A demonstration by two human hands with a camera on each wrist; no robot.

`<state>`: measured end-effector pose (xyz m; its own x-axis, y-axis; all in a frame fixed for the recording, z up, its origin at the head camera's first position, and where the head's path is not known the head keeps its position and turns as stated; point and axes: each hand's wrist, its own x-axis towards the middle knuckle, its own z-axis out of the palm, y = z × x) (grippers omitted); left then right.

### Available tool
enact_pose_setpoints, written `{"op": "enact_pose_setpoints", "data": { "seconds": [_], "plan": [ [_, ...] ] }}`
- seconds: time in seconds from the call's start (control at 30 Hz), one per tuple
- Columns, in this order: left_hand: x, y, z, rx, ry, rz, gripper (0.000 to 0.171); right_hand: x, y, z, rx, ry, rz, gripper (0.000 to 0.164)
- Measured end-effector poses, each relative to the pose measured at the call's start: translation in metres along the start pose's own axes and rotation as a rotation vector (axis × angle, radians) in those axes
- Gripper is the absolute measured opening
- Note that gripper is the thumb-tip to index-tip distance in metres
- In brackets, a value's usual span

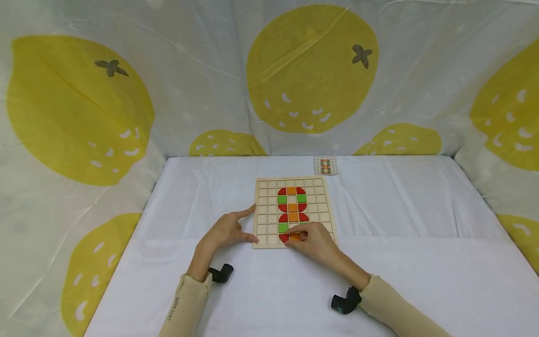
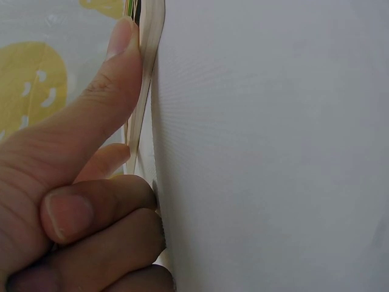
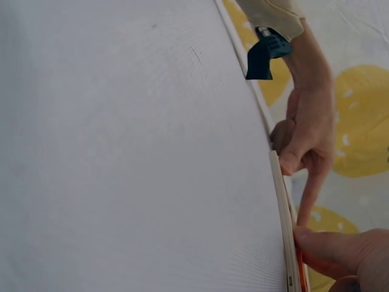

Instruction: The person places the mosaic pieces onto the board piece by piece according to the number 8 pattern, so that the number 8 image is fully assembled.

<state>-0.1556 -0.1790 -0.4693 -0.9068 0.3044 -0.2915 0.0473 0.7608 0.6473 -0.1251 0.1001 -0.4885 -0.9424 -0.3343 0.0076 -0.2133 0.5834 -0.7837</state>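
Note:
A square wooden grid board (image 1: 263, 209) lies on the table, with red, green and orange tiles forming a figure-eight shape. My left hand (image 1: 225, 230) steadies its left side: the straight index finger touches the edge higher up, and the thumb rests at the lower left corner. The other left fingers are curled under, as the left wrist view shows. My right hand (image 1: 316, 239) reaches over the bottom row, thumb and index finger pinching at a red rounded tile (image 1: 283, 238). Beside it an orange tile (image 1: 295, 237) shows under the fingers. The hand hides part of the lower right tiles.
Behind the board lies a small pattern card (image 1: 325, 165) with the same figure. A white cloth (image 1: 379, 201) covers the table. Lemon-printed fabric (image 1: 202, 93) stands along the back and sides. Black wrist cameras (image 1: 347, 301) sit at both sleeves.

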Motion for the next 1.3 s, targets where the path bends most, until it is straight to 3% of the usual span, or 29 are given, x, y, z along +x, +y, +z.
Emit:
{"op": "enact_pose_setpoints", "data": {
  "seconds": [0.33, 1.07, 1.3],
  "plan": [
    [-0.001, 0.001, 0.000, 0.002, 0.002, -0.006, 0.104, -0.002, 0.000, -0.001, -0.011, 0.019, 0.019, 0.019],
    [-0.002, 0.001, 0.001, 0.003, -0.003, -0.013, 0.105, -0.005, 0.007, -0.012, 0.057, -0.062, 0.034, 0.019],
    [-0.002, 0.001, 0.000, 0.016, 0.002, -0.009, 0.105, -0.002, 0.009, -0.033, 0.095, -0.090, 0.051, 0.020]
  ]
}}
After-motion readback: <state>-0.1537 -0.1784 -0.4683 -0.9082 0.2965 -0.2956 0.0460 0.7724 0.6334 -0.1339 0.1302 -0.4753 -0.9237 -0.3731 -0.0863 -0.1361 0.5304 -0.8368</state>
